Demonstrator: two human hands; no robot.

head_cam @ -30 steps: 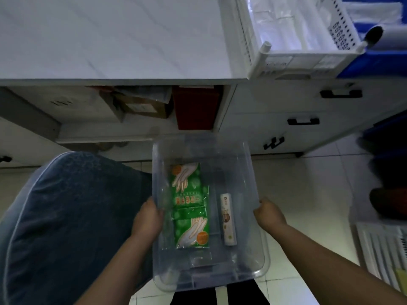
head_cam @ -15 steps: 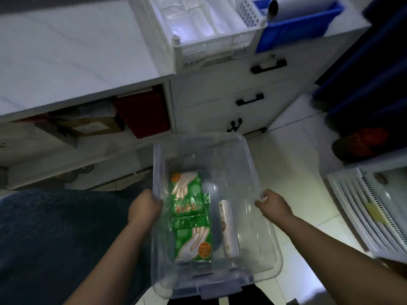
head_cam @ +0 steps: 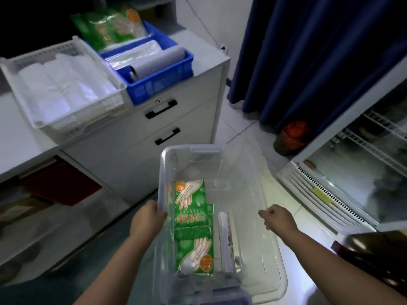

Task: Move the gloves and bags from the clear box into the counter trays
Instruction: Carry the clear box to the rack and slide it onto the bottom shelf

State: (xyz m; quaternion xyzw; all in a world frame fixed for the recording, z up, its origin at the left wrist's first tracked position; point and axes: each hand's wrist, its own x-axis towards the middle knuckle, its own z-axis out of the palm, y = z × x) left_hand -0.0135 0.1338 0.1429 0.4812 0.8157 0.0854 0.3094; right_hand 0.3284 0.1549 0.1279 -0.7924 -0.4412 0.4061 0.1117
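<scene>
Left hand (head_cam: 147,219) and right hand (head_cam: 278,219) each grip a long rim of the clear rectangular plastic box (head_cam: 273,256), which holds glossy green glove packets (head_cam: 193,225) and a slim white bag roll (head_cam: 226,241).

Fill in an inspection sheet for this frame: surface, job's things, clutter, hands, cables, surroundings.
Surface: white counter over drawers, carrying a white tray and a blue tray.
Job's things: clear box holds two green glove packs and a bag roll. White tray holds folded clear bags; blue tray holds a roll, bags, and glove packs.
Clutter: red item on the floor by the curtain.
Hands: left hand grips the box's left rim; right hand is at the right rim.
Cables: a thin cord runs down the wall behind the counter.
Surroundings: dark blue curtain, glass-door cooler, tiled floor.
</scene>
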